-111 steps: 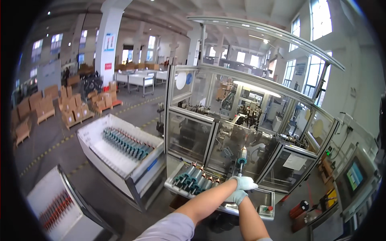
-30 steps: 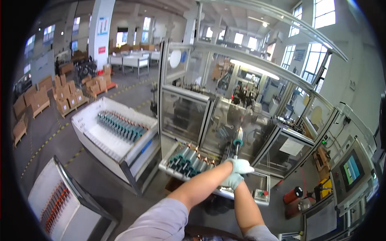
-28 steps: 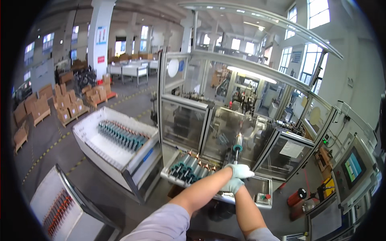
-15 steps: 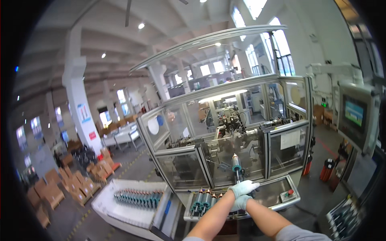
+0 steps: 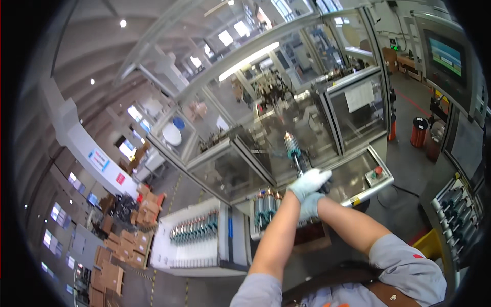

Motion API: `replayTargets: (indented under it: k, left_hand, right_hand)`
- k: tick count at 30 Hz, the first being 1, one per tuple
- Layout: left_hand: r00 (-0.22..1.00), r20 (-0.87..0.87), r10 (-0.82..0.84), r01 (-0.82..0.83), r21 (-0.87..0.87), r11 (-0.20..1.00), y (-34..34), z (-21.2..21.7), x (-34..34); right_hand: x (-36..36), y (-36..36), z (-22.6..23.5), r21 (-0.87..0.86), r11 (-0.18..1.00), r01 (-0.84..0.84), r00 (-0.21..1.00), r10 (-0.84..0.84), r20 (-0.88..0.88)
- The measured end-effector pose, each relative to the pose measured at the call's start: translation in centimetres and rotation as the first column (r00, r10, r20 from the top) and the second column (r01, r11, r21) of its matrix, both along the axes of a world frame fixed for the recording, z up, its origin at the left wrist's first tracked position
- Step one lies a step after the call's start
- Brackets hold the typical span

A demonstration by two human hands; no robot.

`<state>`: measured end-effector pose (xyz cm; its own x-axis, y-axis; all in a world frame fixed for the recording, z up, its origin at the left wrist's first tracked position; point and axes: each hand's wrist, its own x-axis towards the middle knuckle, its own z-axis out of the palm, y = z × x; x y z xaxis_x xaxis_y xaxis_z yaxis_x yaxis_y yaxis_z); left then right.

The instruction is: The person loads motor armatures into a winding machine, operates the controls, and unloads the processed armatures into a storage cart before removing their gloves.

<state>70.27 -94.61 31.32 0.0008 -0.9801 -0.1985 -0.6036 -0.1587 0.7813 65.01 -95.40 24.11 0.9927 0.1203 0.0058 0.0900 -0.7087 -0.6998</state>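
1. As our head view looks down, our gloved left hand (image 5: 311, 183) overlaps our gloved right hand (image 5: 310, 205); we can't tell finger spread or any grip.
2. Just beyond, our motor armature (image 5: 292, 148) points its shaft (image 5: 297, 165) handward, presumably for reach.

Beyond the left hand (image 5: 310, 184), toward the machine (image 5: 330, 123), is one rotor (image 5: 292, 147). To its left, other rotors (image 5: 265, 206) are on the ledge (image 5: 353, 178); farther left, I see more in the bin (image 5: 202, 251). The screen (image 5: 445, 57) stands at right.
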Motion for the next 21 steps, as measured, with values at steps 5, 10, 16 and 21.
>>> replayTargets:
  k: [5,10,16,21]
  left_hand:
    - [0.988,0.129,-0.087,0.102,-0.114,0.988,0.5,-0.3,1.8]
    - [0.999,0.022,-0.028,0.028,-0.006,1.0,-0.5,-0.6,1.9]
    - [0.87,0.48,-0.112,0.24,-0.214,0.947,-0.5,-2.4,3.6]
    - [0.895,0.443,-0.056,0.156,-0.193,0.969,-0.5,-4.3,3.6]
  right_hand:
    - [0.0,0.4,1.4,-0.131,0.99,-0.045,0.999,0.045,-0.004]
    - [3.0,-1.2,-2.2,-0.328,0.924,-0.198,0.98,0.176,-0.096]
    - [1.6,-0.4,-0.8,-0.242,0.948,-0.204,0.958,0.142,-0.25]
    - [0.5,0.3,0.8,-0.226,0.967,-0.115,0.977,0.069,-0.202]
